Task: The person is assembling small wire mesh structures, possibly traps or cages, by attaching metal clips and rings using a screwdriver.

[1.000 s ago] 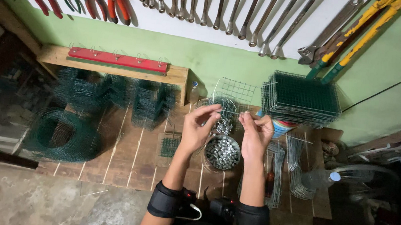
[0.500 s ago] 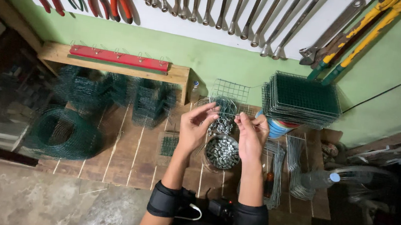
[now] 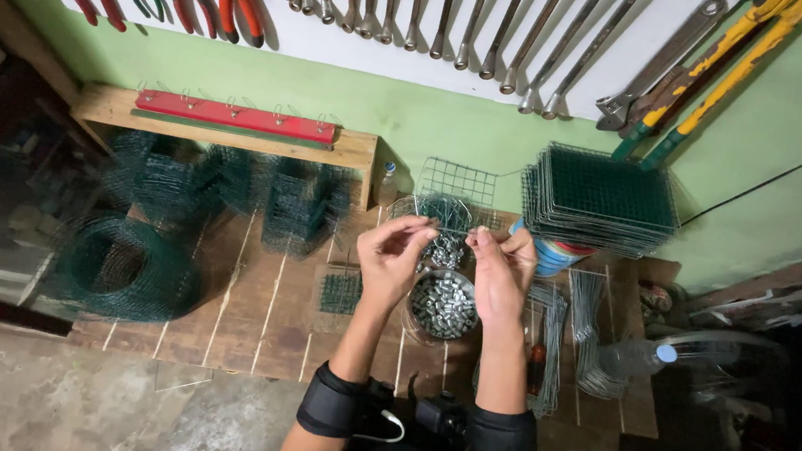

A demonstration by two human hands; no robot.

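My left hand and my right hand are raised side by side over a wooden board. Their fingertips pinch the two sides of a small green wire mesh piece held between them. Straight below the hands stands a round container filled with small shiny metal clips. A small flat square of green mesh lies on the board left of the container. Both wrists wear black bands.
A roll of green wire mesh lies at the left, folded mesh shapes behind it. A stack of flat green mesh panels sits at the right. Pliers and wrenches hang on the wall. A plastic bottle lies right.
The hands have drawn slightly closer together and moved a little up over the container; the mesh piece stays pinched between them.
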